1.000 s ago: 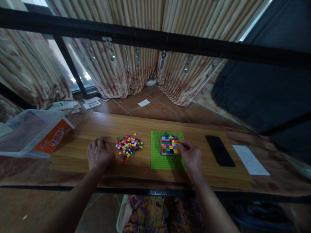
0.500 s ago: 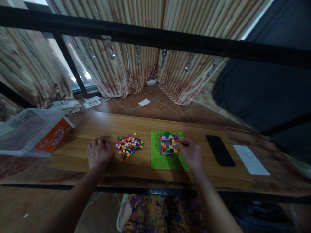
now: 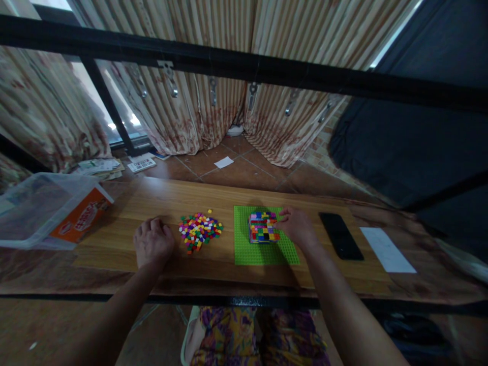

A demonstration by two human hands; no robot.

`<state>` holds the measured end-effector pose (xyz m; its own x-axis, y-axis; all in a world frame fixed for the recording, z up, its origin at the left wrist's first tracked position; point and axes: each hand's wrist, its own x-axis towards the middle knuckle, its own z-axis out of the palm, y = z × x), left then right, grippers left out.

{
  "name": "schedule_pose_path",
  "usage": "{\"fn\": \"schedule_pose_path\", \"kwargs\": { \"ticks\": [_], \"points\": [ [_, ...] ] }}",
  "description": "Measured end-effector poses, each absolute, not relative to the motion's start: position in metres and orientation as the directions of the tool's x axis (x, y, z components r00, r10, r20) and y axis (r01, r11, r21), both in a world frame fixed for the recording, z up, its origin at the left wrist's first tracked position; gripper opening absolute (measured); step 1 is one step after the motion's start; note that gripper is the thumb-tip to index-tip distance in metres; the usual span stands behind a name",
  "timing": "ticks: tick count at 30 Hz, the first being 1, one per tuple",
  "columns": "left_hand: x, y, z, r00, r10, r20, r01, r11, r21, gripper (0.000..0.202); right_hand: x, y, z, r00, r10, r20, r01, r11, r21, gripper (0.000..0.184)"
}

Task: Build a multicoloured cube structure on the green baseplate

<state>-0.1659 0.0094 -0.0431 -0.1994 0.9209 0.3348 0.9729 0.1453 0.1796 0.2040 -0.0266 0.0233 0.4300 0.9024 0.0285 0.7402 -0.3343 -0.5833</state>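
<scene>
A block of many-coloured toy bricks [image 3: 263, 229] stands on a green studded baseplate [image 3: 244, 254]. At its right side is my right hand [image 3: 299, 226], with thumb and fingertips apart, close to the bricks; whether they touch is hard to make out. I see nothing held between those fingers. My left hand [image 3: 153, 241] rests palm down on the wooden board [image 3: 213, 277], its fingers loosely bent and holding nothing. Just right of it lies a loose pile of small coloured bricks [image 3: 200, 231], with one yellow brick [image 3: 210, 211] a little behind the pile.
A clear plastic bin [image 3: 34, 203] with an orange label stands at the left end. To the right lie a black phone [image 3: 340, 236] and a white sheet of paper [image 3: 388, 250]. A dark metal bar [image 3: 244, 61] crosses above the board, with curtains [image 3: 206, 30] behind.
My right hand has drawn slightly up and away from the brick block, and its fingertips have parted. My left hand stays put. The whole view has shifted slightly.
</scene>
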Motion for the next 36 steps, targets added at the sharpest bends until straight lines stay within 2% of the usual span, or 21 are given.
{"fn": "schedule_pose_path", "kwargs": {
  "ticks": [7,12,15,21,31,36],
  "points": [
    [-0.165,0.008,-0.041,-0.201,0.923,0.329,0.974,0.151,0.172,0.040,0.199,-0.042,0.008,0.434,0.900,0.040,0.675,-0.295,-0.676,0.022],
    [-0.166,0.009,-0.041,-0.198,0.925,0.325,0.976,0.156,0.152,0.041,0.203,-0.054,-0.004,0.477,0.879,0.013,0.441,-0.227,-0.868,0.028],
    [-0.166,0.009,-0.043,-0.192,0.923,0.334,0.977,0.145,0.159,0.040,0.208,-0.053,-0.007,0.516,0.856,-0.021,0.309,-0.209,-0.928,0.034],
    [-0.165,0.009,-0.042,-0.197,0.926,0.322,0.969,0.134,0.206,0.040,0.210,-0.042,-0.012,0.504,0.859,-0.089,0.186,-0.208,-0.960,0.051],
    [-0.165,0.008,-0.041,-0.198,0.923,0.329,0.975,0.151,0.162,0.040,0.203,-0.037,-0.017,0.467,0.862,-0.199,0.025,-0.238,-0.971,0.048],
    [-0.165,0.008,-0.041,-0.198,0.921,0.335,0.972,0.142,0.184,0.038,0.203,-0.037,-0.014,0.457,0.859,-0.231,-0.009,-0.256,-0.967,0.045]
  ]
}}
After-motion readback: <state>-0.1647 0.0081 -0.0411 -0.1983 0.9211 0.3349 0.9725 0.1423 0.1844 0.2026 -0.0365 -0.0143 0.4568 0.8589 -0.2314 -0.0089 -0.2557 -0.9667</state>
